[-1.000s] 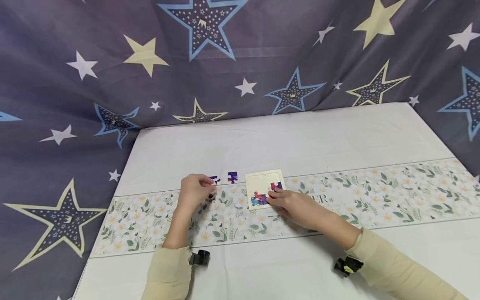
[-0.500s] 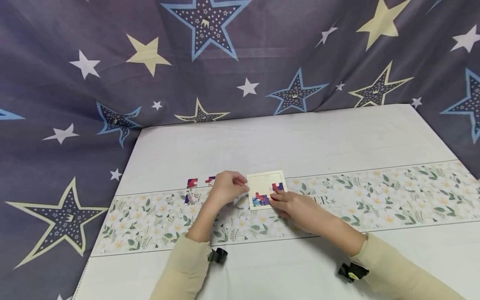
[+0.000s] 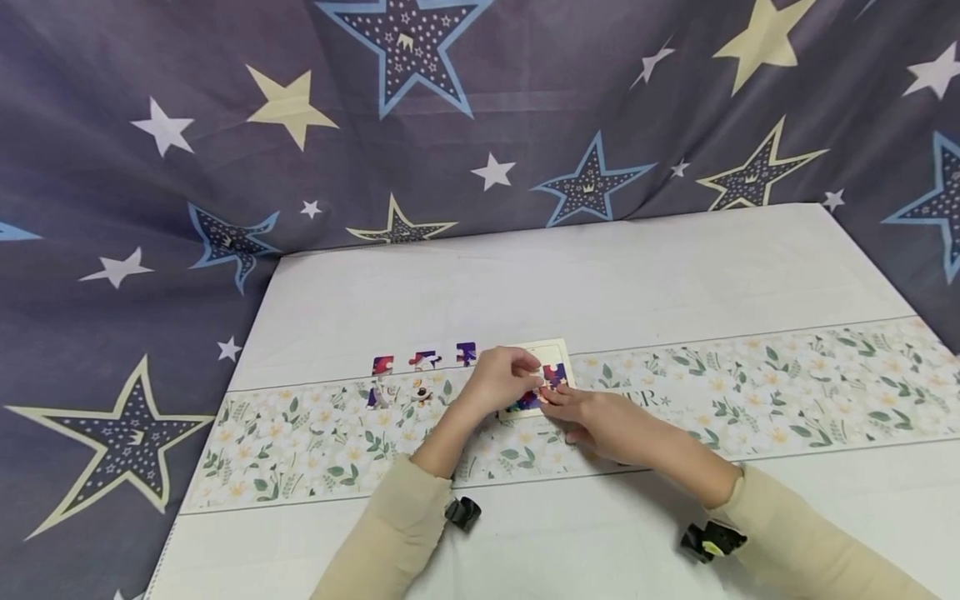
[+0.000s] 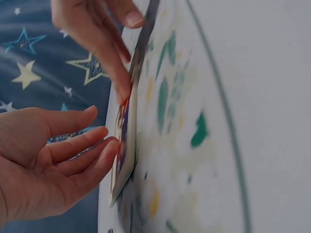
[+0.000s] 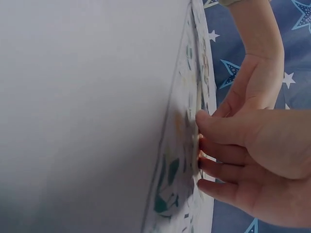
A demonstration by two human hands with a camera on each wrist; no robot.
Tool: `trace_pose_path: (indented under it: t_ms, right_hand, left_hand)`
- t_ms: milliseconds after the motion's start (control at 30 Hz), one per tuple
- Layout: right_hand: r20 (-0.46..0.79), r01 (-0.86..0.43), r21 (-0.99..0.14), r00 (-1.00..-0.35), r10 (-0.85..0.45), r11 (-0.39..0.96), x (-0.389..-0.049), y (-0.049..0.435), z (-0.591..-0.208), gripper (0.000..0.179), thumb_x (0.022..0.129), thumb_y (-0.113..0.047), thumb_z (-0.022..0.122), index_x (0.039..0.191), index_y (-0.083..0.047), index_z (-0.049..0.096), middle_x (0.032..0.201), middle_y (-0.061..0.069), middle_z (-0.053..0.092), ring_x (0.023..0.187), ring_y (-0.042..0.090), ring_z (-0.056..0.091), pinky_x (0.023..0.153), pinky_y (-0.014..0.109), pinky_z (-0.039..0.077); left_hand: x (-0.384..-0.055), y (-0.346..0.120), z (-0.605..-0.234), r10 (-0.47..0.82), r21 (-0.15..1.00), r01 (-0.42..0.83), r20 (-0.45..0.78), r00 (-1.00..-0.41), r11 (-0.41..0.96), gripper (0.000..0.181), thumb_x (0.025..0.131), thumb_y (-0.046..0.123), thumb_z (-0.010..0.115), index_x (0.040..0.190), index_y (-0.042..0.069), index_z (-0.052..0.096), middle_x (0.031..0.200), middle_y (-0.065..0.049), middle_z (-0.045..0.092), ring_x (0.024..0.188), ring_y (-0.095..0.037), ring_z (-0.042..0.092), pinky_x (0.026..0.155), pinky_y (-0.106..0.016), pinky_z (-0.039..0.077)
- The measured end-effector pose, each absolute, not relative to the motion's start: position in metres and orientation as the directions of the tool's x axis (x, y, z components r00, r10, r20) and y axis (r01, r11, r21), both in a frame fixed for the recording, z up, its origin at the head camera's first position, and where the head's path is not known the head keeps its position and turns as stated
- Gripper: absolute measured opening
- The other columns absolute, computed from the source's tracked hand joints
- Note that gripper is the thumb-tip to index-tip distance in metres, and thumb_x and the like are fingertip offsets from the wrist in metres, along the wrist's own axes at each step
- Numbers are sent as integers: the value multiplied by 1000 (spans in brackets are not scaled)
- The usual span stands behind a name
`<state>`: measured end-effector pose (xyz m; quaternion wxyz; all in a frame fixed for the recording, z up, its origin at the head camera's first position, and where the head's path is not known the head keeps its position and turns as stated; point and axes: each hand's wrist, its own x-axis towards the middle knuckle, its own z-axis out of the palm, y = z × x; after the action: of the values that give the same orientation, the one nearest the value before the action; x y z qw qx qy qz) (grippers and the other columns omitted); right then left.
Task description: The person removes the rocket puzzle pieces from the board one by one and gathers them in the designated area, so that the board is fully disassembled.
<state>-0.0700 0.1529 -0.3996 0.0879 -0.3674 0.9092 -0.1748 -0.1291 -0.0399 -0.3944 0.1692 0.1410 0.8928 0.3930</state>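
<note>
A small cream puzzle board (image 3: 547, 352) lies on the table with red and purple puzzle pieces (image 3: 556, 373) in its lower and right parts. Over its left half is my left hand (image 3: 498, 382), which hides that part in the head view. In the left wrist view, the left hand's fingers (image 4: 99, 158) touch the pieces on the board, its thumb held apart, with no piece seen between them. My right hand (image 3: 600, 421) rests its fingertips on the board's lower right; its fingers (image 5: 223, 171) look fairly straight along the edge in the right wrist view.
Several loose puzzle pieces lie left of the board: a red one (image 3: 383, 365), a red-and-white one (image 3: 425, 359), a purple one (image 3: 466, 353), and paler ones (image 3: 422, 392) on the floral strip (image 3: 300, 442). A star-patterned curtain (image 3: 510, 100) stands behind the white table (image 3: 675, 267).
My left hand has moved right, from the loose pieces to over the board, bringing those pieces into view. The right hand stays at the board's lower right.
</note>
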Motion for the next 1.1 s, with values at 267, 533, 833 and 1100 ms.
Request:
trace_pose_path:
  t_ms: [267,533,833,1100]
  right_hand:
    - [-78,-601,-417,-724,-686,682,-71,153,-395,49,86,-10,69,133,-4,56,143,20,49,132,34,49,95,44,51]
    - [-57,-611,-409,-724,-687,678,-72,152,-399,50,85,-10,70,133,-5,56,142,17,51,132,33,49,95,43,51]
    - [-63,-606,-412,-726,-684,681,-71,152,-398,50,85,-10,70,133,-5,57,143,15,50,132,33,49,93,43,52]
    - [-62,-607,-413,-725,-686,679,-72,153,-400,50,85,-10,70,133,-5,56,144,14,50,133,33,49,91,41,53]
  left_hand:
    - [-124,-30,-397,390,752,151,-150,-909,641,21,88,8,65,106,0,70,98,-14,73,90,-23,69,76,-28,55]
    - [-126,-29,-401,333,804,67,-168,-928,591,19,88,7,65,104,0,70,98,-15,74,90,-25,71,78,-29,57]
    - [-129,-29,-402,308,832,26,-176,-935,554,20,87,4,64,106,0,71,98,-15,74,91,-26,71,77,-28,57]
    - [-128,-29,-400,289,833,13,-177,-941,553,17,87,5,65,101,4,74,94,-13,74,84,-21,70,70,-22,54]
